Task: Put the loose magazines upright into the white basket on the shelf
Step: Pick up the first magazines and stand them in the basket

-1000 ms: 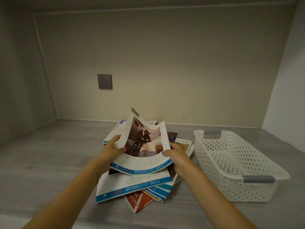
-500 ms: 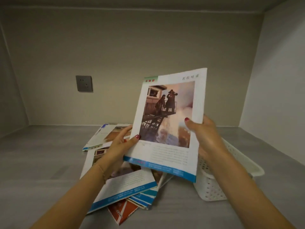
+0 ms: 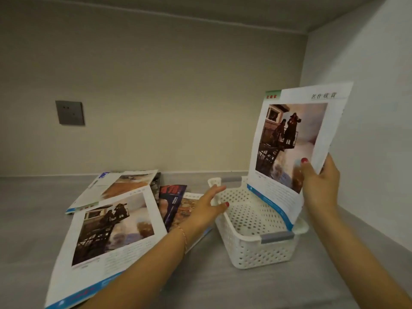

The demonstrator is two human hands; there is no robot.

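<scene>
Magazine (image 3: 296,139) upright in basket (image 3: 252,248) (pile (image 3: 116,228) beside).

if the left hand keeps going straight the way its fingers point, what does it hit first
Most likely the left rim of the white basket. The left hand reaches right and slightly away, open, its fingers already at that rim; whether they touch it is unclear. The right hand holds a magazine upright inside.

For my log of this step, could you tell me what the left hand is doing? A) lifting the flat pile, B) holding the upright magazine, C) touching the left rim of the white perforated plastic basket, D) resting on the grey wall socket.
C: the left hand rests on the white perforated plastic basket at its left rim.
</scene>
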